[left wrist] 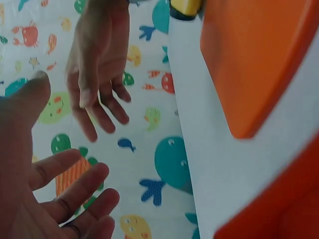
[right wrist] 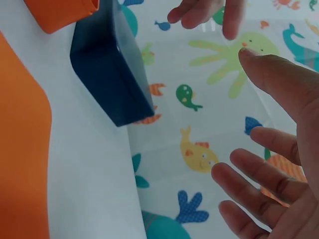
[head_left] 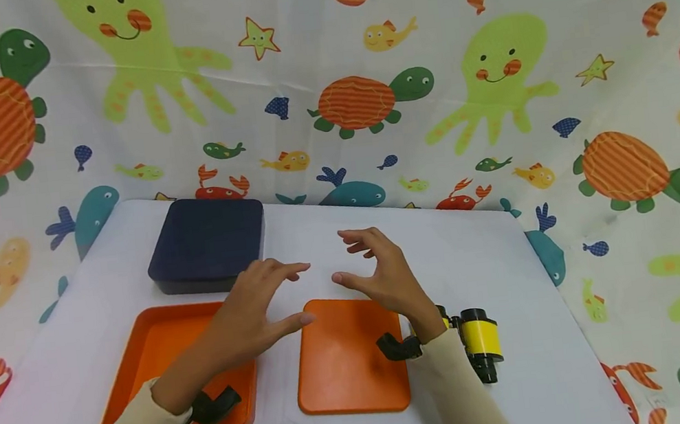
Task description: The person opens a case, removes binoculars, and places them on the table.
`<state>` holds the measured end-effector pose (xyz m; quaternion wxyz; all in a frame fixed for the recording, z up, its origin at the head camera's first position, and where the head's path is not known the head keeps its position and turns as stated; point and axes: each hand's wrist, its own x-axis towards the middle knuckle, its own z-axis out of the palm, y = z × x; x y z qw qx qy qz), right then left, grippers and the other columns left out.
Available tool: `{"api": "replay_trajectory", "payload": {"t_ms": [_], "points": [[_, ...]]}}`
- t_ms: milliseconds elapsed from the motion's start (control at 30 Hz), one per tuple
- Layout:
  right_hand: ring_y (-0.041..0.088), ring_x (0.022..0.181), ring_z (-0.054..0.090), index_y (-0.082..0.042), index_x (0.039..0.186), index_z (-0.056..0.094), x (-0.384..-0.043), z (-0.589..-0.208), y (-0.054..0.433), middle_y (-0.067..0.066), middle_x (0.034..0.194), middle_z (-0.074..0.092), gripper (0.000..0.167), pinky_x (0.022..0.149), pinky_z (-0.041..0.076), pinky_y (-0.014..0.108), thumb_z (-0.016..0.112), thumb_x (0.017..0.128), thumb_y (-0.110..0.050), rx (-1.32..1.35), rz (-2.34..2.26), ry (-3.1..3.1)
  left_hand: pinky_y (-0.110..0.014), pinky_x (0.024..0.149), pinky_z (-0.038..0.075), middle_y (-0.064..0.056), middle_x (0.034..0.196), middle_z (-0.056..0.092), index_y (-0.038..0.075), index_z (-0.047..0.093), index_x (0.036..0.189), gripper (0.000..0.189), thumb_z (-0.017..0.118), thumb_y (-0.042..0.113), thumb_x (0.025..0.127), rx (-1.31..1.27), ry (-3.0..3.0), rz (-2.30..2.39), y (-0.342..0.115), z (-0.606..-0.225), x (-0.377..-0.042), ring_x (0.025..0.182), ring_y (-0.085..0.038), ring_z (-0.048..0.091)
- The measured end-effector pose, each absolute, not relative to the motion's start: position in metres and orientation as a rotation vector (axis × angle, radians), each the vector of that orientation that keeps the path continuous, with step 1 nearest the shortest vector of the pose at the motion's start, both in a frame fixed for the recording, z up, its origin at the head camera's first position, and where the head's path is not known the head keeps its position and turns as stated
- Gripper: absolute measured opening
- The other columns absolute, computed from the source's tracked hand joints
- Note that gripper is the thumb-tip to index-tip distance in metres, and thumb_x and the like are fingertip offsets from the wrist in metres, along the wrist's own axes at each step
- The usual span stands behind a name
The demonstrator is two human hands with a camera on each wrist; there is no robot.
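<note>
Both hands hover over the white table, palms facing, with nothing between them. My left hand (head_left: 257, 310) is above the gap between an orange tray (head_left: 251, 415) and a flat orange lid-like panel (head_left: 351, 376); its fingers are spread and loosely bent. Past the panel's far edge is my right hand (head_left: 386, 269), thumb and fingers apart and holding nothing. The right forearm partly hides yellow-and-black binoculars (head_left: 481, 337) on the table. In the right wrist view, a dark blue box (right wrist: 107, 64) stands beyond the fingers.
The dark blue box lies behind the orange tray, at the table's back left. A white curtain (head_left: 298, 50) printed with sea animals hangs behind and beside the white table (head_left: 542, 356). Black wrist straps show at both sleeves.
</note>
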<state>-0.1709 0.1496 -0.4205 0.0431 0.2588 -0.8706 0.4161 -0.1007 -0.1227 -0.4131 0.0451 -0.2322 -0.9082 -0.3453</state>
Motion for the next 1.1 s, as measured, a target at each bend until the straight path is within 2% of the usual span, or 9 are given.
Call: {"api": "replay_trajectory", "payload": {"t_ms": [267,500,833,1100], "points": [[0.018,0.123,0.065,-0.022,0.15,0.057,-0.181,-0.42,0.124,-0.001,0.137,0.064,0.071,0.105,0.055,0.047,0.089,0.088,-0.035,0.839,1.289,-2.668,-0.066,0.11,0.046,-0.006,0.139,0.061,0.024,0.054,0.154,0.071,0.081,0.049,0.092,-0.56,-2.845,-1.146,-0.167,-0.416,-0.121,0.135,-0.031,0.048],[0.015,0.12,0.065,-0.025,0.151,0.054,-0.194,-0.418,0.091,-0.001,0.135,0.064,0.072,0.102,0.055,0.037,0.087,0.089,-0.038,0.857,1.316,-2.667,-0.063,0.104,0.05,-0.013,0.14,0.061,0.02,0.055,0.151,0.068,0.083,0.041,0.092,-0.487,-2.792,-1.193,-0.199,-0.416,-0.149,0.131,-0.035,0.054],[0.016,0.12,0.066,-0.024,0.154,0.05,-0.215,-0.42,0.051,0.003,0.137,0.065,0.077,0.103,0.056,0.037,0.086,0.089,-0.044,0.754,1.355,-2.745,-0.073,0.107,0.043,-0.023,0.141,0.056,0.016,0.055,0.15,0.074,0.084,0.047,0.09,-0.359,-2.846,-1.116,-0.229,-0.415,-0.181,0.132,-0.044,0.047],[0.017,0.123,0.062,-0.025,0.164,0.033,-0.229,-0.427,0.026,0.005,0.142,0.063,0.1,0.105,0.057,0.043,0.09,0.085,-0.045,0.711,1.469,-2.788,-0.075,0.106,0.039,-0.029,0.144,0.051,0.014,0.053,0.149,0.084,0.09,0.049,0.083,-0.241,-2.929,-1.006,-0.265,-0.415,-0.207,0.131,-0.052,0.046]]}}
